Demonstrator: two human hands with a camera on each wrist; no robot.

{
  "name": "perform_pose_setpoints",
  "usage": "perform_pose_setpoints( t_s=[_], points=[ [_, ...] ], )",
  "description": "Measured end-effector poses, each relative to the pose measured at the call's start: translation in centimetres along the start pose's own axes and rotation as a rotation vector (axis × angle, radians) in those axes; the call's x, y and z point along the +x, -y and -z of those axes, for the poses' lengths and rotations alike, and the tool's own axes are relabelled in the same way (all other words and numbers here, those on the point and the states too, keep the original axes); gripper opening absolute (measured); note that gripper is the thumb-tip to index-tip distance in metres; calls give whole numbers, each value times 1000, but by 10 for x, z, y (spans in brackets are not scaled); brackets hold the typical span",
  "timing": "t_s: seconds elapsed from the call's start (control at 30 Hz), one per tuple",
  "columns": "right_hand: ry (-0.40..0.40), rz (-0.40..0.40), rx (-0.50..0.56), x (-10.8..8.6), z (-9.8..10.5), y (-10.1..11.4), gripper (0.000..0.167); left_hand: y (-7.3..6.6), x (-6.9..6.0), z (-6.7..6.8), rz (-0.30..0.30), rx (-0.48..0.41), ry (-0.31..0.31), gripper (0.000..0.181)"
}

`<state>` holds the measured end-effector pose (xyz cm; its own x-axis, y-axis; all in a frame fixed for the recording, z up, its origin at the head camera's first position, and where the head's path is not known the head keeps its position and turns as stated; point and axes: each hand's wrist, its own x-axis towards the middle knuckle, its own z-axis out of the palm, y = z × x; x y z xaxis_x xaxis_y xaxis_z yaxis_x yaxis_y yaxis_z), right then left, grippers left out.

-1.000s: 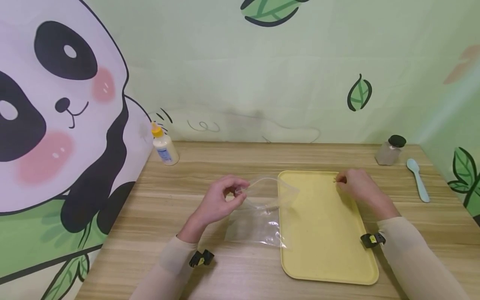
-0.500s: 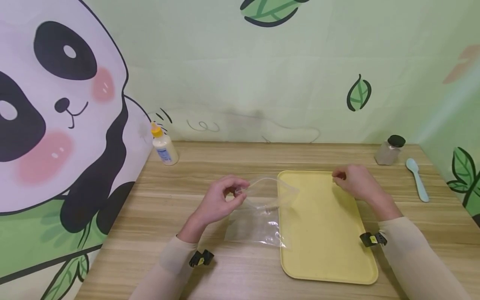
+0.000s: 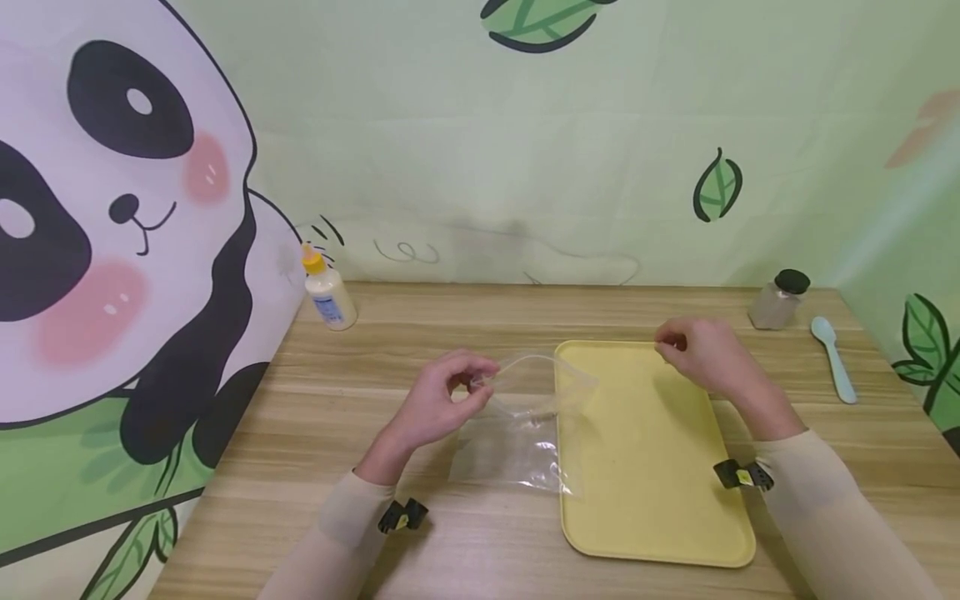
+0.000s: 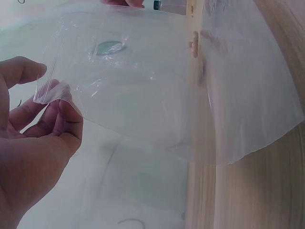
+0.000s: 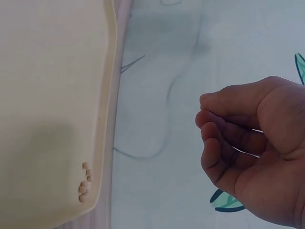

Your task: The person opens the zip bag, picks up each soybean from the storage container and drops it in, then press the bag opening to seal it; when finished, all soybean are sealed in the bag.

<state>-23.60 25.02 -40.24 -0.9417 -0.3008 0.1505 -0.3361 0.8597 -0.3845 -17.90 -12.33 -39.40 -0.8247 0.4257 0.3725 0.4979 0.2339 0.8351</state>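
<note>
My left hand pinches the upper left edge of a clear zip bag, thumb against fingers. The bag's mouth gapes, and its right part overlaps a yellow tray. Raised above the tray's far right part is my right hand. In the right wrist view its thumb and forefinger tips meet, with the other fingers curled; whether something tiny is between them is hidden. Several small beige pieces lie in a corner of the tray; the left wrist view shows small beige pieces through the bag.
A white bottle with a yellow cap stands at the back left. At the back right are a clear jar with a black lid and a light blue spoon. The wooden table ends at a printed wall.
My right hand has risen from the small beige pieces at the tray's far right corner and shifted slightly left, fingertips together. The left hand and bag stay put.
</note>
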Motion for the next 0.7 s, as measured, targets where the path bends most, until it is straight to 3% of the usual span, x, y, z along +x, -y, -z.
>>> perform_pose_setpoints(
  t_s=[0.57,0.7],
  points=[
    [-144,116,8,3,16,44,12,-3,1,0,-7,6,8,24],
    [-201,178,2,6,16,55,10,-3,1,0,-9,1,7,24]
  ],
)
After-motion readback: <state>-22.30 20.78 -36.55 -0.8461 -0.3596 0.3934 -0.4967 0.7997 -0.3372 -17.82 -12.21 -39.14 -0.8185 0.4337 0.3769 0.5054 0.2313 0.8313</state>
